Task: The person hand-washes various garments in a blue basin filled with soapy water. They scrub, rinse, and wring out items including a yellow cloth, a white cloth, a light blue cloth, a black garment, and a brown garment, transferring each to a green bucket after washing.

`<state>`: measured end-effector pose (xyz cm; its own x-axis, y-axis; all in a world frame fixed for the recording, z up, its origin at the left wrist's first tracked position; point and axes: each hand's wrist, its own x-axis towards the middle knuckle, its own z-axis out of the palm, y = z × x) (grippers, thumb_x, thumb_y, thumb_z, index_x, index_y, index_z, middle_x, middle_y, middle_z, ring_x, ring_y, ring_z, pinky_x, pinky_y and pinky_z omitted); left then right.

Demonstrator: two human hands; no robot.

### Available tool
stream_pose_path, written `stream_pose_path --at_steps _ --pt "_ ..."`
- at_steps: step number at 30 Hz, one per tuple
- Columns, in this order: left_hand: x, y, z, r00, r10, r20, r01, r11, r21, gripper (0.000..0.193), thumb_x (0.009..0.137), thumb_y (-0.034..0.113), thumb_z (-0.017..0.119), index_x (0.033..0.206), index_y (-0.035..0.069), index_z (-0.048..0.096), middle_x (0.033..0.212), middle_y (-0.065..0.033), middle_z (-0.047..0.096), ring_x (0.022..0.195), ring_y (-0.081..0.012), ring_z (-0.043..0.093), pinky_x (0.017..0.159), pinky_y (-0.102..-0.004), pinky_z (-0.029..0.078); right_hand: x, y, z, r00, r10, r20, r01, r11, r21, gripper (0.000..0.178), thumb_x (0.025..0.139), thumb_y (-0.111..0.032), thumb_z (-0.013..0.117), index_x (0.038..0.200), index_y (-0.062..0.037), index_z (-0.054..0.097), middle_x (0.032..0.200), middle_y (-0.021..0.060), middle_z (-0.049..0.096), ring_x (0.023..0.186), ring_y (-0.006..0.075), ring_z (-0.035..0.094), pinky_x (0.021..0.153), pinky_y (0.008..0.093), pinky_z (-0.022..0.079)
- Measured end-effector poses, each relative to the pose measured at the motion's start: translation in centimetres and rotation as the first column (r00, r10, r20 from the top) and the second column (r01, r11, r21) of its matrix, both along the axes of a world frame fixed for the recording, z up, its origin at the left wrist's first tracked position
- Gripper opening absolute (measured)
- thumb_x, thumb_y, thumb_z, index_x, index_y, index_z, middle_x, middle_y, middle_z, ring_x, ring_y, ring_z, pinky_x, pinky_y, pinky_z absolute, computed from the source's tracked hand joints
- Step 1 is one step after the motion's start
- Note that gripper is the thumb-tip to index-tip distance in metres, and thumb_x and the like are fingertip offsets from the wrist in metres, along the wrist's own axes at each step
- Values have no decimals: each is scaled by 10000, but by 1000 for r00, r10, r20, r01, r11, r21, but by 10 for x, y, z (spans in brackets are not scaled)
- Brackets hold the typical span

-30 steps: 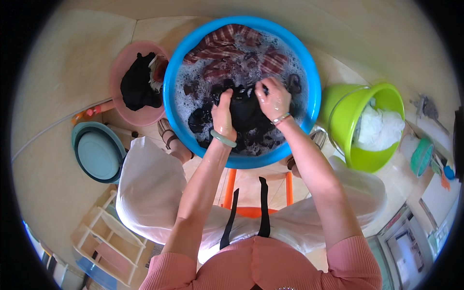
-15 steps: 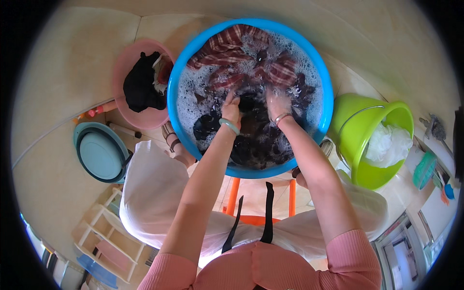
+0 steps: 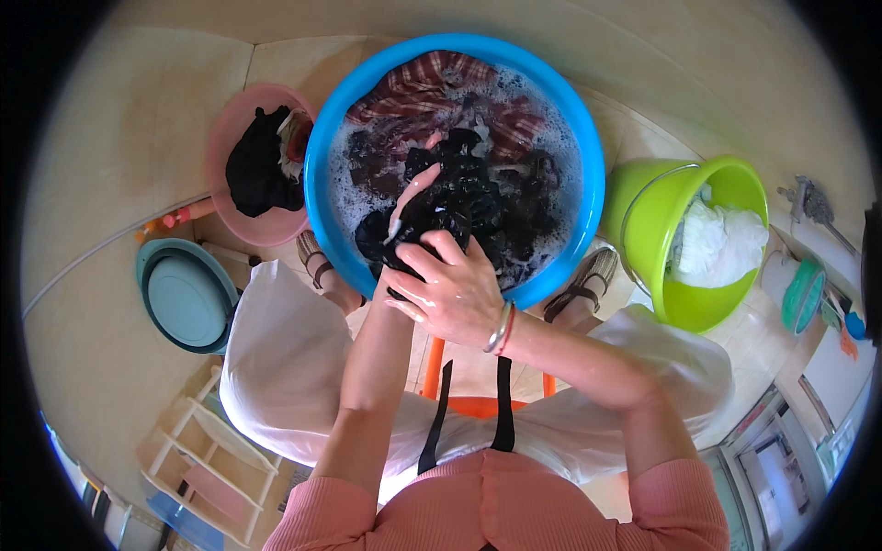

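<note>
A wet black garment (image 3: 450, 207) is bunched up at the near side of a wide blue basin (image 3: 595, 184). My left hand (image 3: 414, 195) is mostly covered by this cloth; a stretched finger or thumb shows along it, and the hand appears to hold the garment. My right hand (image 3: 450, 286) lies across my left wrist at the basin's near rim, its fingers curled over the black fabric. Behind the garment, a red plaid cloth (image 3: 423, 84) soaks in foamy water. Other dark cloth (image 3: 542, 188) lies in the water to the right.
A pink basin (image 3: 219, 151) with black clothing stands at the left, above a grey-blue basin (image 3: 188, 294). To the right, a tilted green bucket (image 3: 634, 220) holds a white bundle (image 3: 721, 243). An orange stool (image 3: 478, 404) is under me, and a white rack (image 3: 216, 450) stands lower left.
Both hands have come up out of the water toward me, raising the black garment. My right hand has crossed left onto my left wrist. The whole view has shifted slightly.
</note>
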<state>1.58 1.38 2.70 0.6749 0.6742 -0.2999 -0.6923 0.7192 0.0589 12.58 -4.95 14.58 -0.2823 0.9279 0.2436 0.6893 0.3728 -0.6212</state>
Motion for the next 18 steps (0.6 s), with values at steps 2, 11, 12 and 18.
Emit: stream_pose_path --at_steps 2,11,12,18 --pt "-2 -12 2 997 52 -48 -49 997 61 350 1017 243 457 1297 51 545 1211 -86 633 1126 -211 582 1008 -372 444 -5 5 8 995 -96 -16 97 994 50 348 692 -346 771 1020 -262 691 999 -48 564 920 183 516 682 333 460" --pt "1 -21 -13 970 218 -112 -206 973 108 348 1016 262 446 1278 59 553 1192 -75 637 1092 -187 593 965 -361 467 -6 26 0 911 -275 -306 341 921 188 226 636 -180 824 771 -142 647 780 11 537 704 224 555 535 319 459" --pt "2 -20 -20 967 232 -109 -217 967 133 348 1016 265 445 1276 60 553 1190 -74 637 1088 -185 594 960 -360 469 -3 32 -4 901 -258 -348 334 926 177 201 656 -153 808 764 -122 641 772 26 538 697 230 558 533 323 461" --pt "20 -32 25 789 172 -590 -383 888 -255 392 1009 318 446 1260 36 554 1191 -77 626 1065 -179 591 894 -338 485 23 46 -59 843 -348 -410 359 932 -53 115 781 -159 706 787 -68 637 796 96 617 723 308 624 612 389 512"
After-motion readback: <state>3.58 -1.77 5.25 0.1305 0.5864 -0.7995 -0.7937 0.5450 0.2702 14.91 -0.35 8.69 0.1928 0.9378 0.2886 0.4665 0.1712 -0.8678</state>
